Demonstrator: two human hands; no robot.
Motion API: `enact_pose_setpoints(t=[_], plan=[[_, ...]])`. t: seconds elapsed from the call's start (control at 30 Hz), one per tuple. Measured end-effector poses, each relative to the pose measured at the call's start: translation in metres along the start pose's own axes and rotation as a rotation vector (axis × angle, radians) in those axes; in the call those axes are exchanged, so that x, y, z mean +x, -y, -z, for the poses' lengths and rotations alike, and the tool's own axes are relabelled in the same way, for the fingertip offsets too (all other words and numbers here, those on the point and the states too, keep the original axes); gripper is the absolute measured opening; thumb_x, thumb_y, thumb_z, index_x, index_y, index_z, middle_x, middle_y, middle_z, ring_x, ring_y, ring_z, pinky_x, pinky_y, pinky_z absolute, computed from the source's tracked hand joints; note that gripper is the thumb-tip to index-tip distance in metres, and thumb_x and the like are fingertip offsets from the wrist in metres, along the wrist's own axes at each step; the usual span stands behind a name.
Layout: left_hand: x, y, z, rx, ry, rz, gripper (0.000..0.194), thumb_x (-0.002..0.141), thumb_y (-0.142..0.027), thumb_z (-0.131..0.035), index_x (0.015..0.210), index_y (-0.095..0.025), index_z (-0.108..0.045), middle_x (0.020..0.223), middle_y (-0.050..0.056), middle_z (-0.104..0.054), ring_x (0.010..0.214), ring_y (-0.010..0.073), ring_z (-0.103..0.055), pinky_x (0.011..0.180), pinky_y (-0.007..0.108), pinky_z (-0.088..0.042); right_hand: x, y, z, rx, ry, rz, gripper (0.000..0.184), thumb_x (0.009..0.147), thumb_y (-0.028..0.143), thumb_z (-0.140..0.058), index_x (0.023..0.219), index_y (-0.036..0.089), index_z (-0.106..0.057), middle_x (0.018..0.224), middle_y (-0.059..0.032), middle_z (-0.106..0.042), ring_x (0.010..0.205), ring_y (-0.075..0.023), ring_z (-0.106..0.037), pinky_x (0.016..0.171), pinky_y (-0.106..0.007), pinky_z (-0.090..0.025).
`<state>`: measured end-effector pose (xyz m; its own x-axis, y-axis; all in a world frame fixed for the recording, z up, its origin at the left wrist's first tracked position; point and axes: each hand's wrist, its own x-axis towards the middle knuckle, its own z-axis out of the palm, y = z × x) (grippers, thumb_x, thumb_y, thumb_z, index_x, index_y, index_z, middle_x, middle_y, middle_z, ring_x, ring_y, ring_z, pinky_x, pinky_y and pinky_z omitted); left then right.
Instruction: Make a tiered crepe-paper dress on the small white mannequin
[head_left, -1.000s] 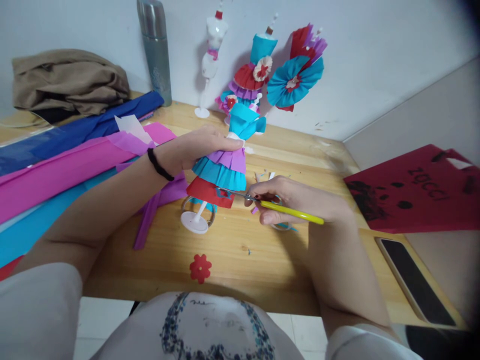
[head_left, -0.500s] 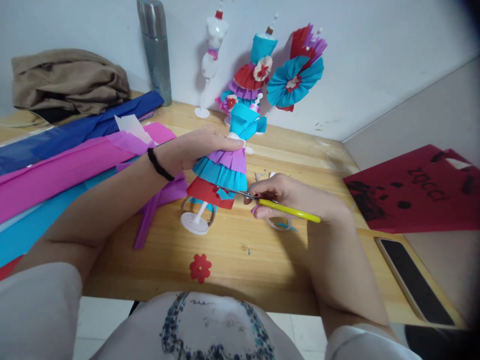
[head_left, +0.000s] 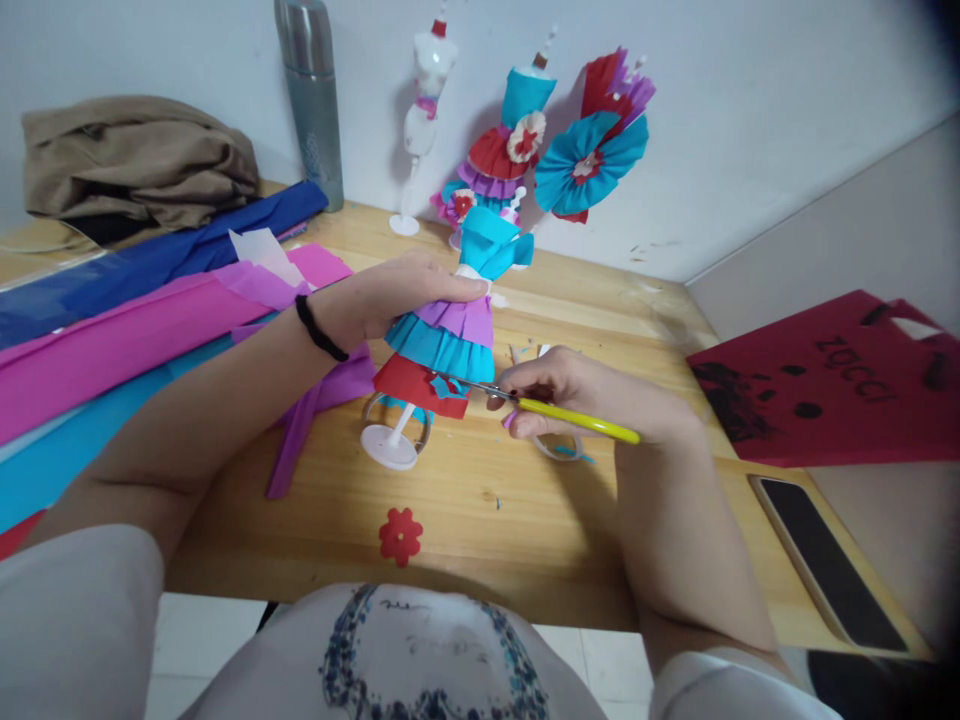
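My left hand [head_left: 420,285] is closed around the waist of a small dress-form mannequin [head_left: 391,447], which it holds tilted above the table. The mannequin wears a layered crepe-paper dress [head_left: 442,345] with a blue top and purple, blue and red skirt tiers. In my right hand [head_left: 559,388] is a pair of tweezers or slim scissors with a yellow handle [head_left: 581,420]; the fingers hide its exact kind. Its thin metal blades lie along the lower edge of the blue tier, over the red one. Small blue paper scraps [head_left: 448,387] hang beside the blades.
Rolls of tape [head_left: 561,447] lie under and beside the dress. A red paper flower [head_left: 401,537] is near the front edge. Crepe-paper sheets [head_left: 150,340] cover the left; a phone [head_left: 829,560] and red bag [head_left: 832,385] are right. Other mannequins [head_left: 431,70] and a flask [head_left: 311,110] stand behind.
The blue scraps at the blades have shifted and spread slightly to the right. Both hands stay almost in the same place.
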<state>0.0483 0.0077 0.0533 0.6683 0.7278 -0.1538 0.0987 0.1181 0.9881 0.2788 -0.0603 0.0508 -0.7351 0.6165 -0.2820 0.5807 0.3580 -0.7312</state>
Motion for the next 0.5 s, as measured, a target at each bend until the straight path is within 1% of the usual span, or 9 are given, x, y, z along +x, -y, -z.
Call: enact_pose_setpoints(t=[0.13,0.27,0.5], plan=[[-0.0009,-0.0006,-0.0004,0.012,-0.024,0.019,0.037,0.09,-0.027,-0.065,0.058,-0.015,-0.052,0.052,-0.004,-0.051,0.042,0.005,-0.047,0.045,0.017,-0.035,-0.0006,0.001,0.0006,-0.01,-0.017,-0.014,0.061,0.084,0.072,-0.061,0.087,0.011,-0.068,0.063,0.0007,-0.052,0.056,-0.0097,-0.04,0.052,-0.025,-0.028],[-0.0014,-0.0009,-0.0007,0.024,-0.041,0.039,0.037,0.089,-0.03,-0.066,0.058,-0.014,-0.053,0.052,-0.003,-0.052,0.043,0.0054,-0.048,0.045,0.017,-0.035,-0.0012,0.0016,0.0011,-0.025,-0.02,-0.015,0.06,0.085,0.071,-0.06,0.087,0.012,-0.069,0.062,0.0013,-0.052,0.055,-0.0091,-0.037,0.052,-0.026,-0.027],[-0.0042,-0.0067,-0.0058,-0.011,-0.057,0.081,0.038,0.087,-0.025,-0.068,0.055,-0.014,-0.051,0.047,-0.005,-0.05,0.04,0.0036,-0.045,0.046,0.015,-0.034,-0.0012,0.0006,0.0017,-0.041,-0.01,-0.021,0.063,0.082,0.076,-0.06,0.087,0.013,-0.068,0.059,0.003,-0.051,0.055,-0.0087,-0.039,0.052,-0.024,-0.028]])
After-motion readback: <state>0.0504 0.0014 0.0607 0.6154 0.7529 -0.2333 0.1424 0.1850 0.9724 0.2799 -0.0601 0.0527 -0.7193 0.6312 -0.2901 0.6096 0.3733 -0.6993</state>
